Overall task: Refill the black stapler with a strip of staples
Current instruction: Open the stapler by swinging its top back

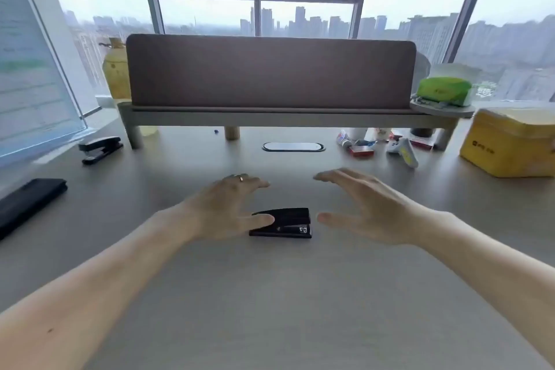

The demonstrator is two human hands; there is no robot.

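A small black stapler (pixel 285 224) lies closed on the grey desk (pixel 270 294), in the middle of the view. My left hand (pixel 223 207) hovers just left of it with fingers spread, its thumb over the stapler's left end. To the right of the stapler, a short gap away, my right hand (pixel 366 204) is also spread wide and holds nothing. No strip of staples can be made out in either hand.
A second, larger black stapler (pixel 100 149) sits at the back left beside a monitor (pixel 30 75). A black case (pixel 28 204) lies at the left edge. A brown shelf riser (pixel 270 75) spans the back; small items (pixel 381 144) and a yellow box (pixel 510 144) stand right.
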